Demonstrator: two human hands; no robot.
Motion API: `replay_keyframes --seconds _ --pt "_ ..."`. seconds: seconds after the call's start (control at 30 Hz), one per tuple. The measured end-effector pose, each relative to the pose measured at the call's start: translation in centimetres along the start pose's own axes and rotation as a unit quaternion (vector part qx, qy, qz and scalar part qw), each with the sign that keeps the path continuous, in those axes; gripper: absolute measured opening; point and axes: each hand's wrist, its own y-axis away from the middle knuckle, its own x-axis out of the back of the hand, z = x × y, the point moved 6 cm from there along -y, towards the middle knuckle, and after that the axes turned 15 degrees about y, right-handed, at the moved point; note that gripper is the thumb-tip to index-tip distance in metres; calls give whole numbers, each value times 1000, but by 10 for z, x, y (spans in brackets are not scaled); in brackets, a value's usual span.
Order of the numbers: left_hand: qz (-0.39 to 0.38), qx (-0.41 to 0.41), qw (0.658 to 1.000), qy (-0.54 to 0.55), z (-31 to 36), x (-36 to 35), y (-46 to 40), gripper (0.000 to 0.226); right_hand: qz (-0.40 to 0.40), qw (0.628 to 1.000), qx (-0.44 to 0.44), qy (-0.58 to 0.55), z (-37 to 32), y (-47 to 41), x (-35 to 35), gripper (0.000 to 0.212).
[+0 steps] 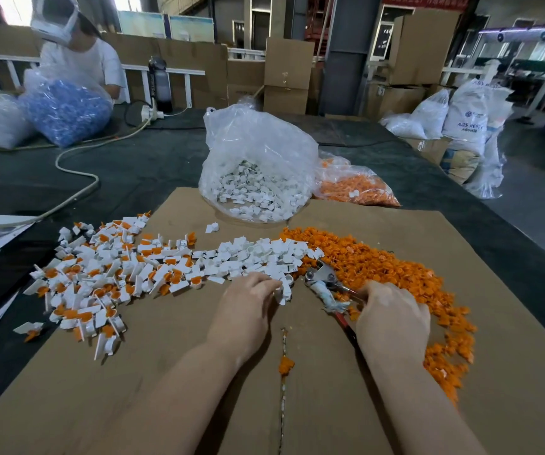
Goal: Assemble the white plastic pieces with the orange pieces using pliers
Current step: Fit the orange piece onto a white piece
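At right of frame a white woven sack (468,123) reads "ABS RESIN". Left hand (248,305) fingers pinch a small white plastic piece (283,295); right hand (394,318) grips red-handled metal pliers (325,287) by loose orange plastic pieces (396,267).

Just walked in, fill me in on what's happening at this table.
A person is fitting white plastic pieces to orange ones on a cardboard sheet. The right hand grips the pliers, whose head lies between the two loose piles. The left hand pinches a white piece at the edge of the white pile. Loose orange pieces lie to the right; a heap of joined white-and-orange pieces lies to the left. Two open bags of spare parts sit behind.
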Motion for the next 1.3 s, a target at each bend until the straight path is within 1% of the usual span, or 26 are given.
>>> replay_keyframes --seconds 0.07,0.13,0.2,0.33,0.43,0.57,0.67,0.77,0.8,0.83,0.9,0.97,1.03,1.13,1.23,1.3 --pt "-20 -10 1000 1 2 -7 -1 32 -19 999 9 31 4 -1 -1 24" --pt "-18 0 1000 17 1 -7 -1 28 -37 998 20 49 5 -1 -4 25" --pt "-15 13 1000 19 -1 -5 0 26 -41 998 31 48 4 -2 -7 26" --pt "0 39 998 44 -4 -1 1 13 -35 997 66 29 -2 -3 -10 25" --pt "-15 48 998 47 -5 -1 1 7 -43 995 84 34 -5 -2 -11 20" --pt "-18 76 995 69 -8 0 1 10 -45 995 85 19 -5 -4 -12 15" --pt "-2 115 987 110 -12 1 4 15 -41 996 81 3 -5 -5 -11 9" --pt "7 110 986 122 -11 2 5 38 -33 996 77 -27 -4 -5 -10 8" --pt "4 103 988 116 -11 3 5 41 -28 996 73 -40 -4 -5 -9 8" --pt "1 98 989 111 -10 3 4 39 -22 996 69 -57 -4 -5 -8 8" --pt "4 105 988 116 -10 5 4 25 -9 994 63 -94 -4 -4 -5 7" --pt "24 129 980 150 -12 8 5 14 11 988 62 -139 -5 -4 0 6" --pt "39 141 972 183 -13 9 6 18 30 979 70 -187 -10 -3 5 9" --pt "51 149 962 223 -8 5 2 15 44 967 96 -230 -26 2 8 17" --pt "47 160 952 256 -4 -1 0 13 46 960 134 -243 -44 13 6 14" --pt "46 161 949 268 -3 -2 1 17 48 957 143 -247 -51 19 4 9"
